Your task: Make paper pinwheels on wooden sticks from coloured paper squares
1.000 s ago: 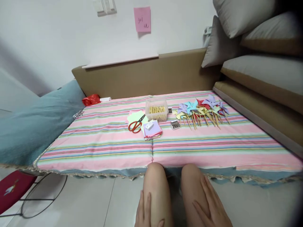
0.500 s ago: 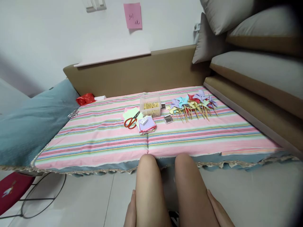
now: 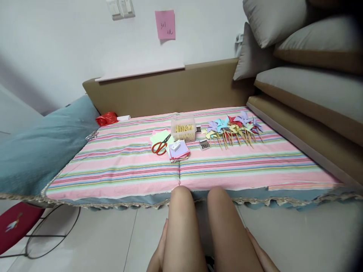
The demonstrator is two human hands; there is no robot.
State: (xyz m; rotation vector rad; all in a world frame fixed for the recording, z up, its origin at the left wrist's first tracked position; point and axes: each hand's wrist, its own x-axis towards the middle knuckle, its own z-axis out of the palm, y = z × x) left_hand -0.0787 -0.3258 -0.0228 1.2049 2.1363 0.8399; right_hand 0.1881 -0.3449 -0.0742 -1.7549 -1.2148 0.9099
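My left hand (image 3: 159, 251) lies against the outer side of my left leg, and my right hand (image 3: 262, 254) rests along the outer side of my right leg. Both look stretched out and hold nothing, though part of each is hidden behind a leg. On the striped cloth ahead are red-handled scissors (image 3: 159, 147), green paper sheets (image 3: 161, 136) and a stack of coloured paper (image 3: 183, 151) with a small white box (image 3: 175, 146) on it. A clear plastic box (image 3: 184, 136) holds many thin wooden sticks. Several paper pinwheels (image 3: 221, 124) lie to the right, near a small open box of metal bits (image 3: 204, 145).
The striped cloth (image 3: 119, 185) covers a low seat with a brown backrest (image 3: 159, 92). Grey cushions (image 3: 309, 85) are stacked at right. A blue cushion (image 3: 51, 143), red plastic bag (image 3: 107, 119) and clips (image 3: 92, 136) are at left. A red stool (image 3: 21, 226) stands on the floor.
The whole view has shifted slightly down and to the right. My knees have come a little closer together, and both hands stay beside my legs.
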